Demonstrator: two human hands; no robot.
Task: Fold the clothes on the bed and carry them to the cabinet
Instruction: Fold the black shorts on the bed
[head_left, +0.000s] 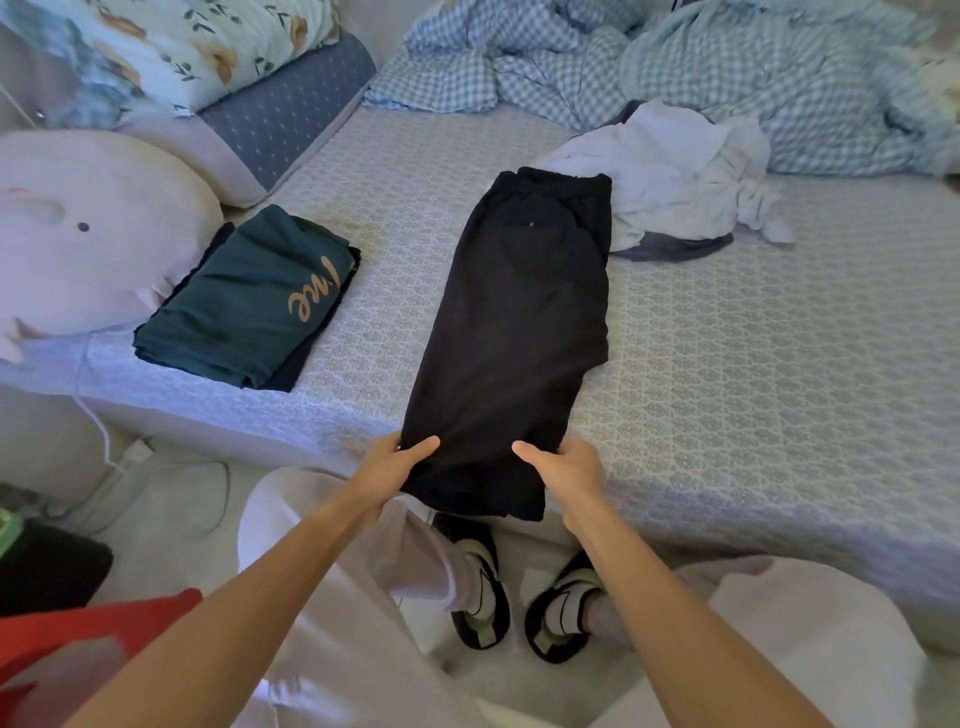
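head view: two hands, one pair of black shorts, one folded stack, one loose heap of pale clothes. the left hand (389, 467) and the right hand (563, 467) each pinch a corner of the hem of the black shorts (519, 322), thumbs on top, the other fingers curled under the cloth and hidden. the shorts are folded lengthwise into a long strip, waistband toward the far side, hem hanging just over the near edge of the bed (753, 364); a small button shows below the elastic waist. near the left edge lies the folded stack (249, 306), a dark green top with tan lettering over what may be a darker piece. the crumpled white clothes (675, 171) touch the shorts' waistband on the right, with something grey under them. behind them a blue checked quilt (727, 67) is bunched along the far edge. pillows (171, 47) and a round pale cushion (78, 228) crowd the far left corner.
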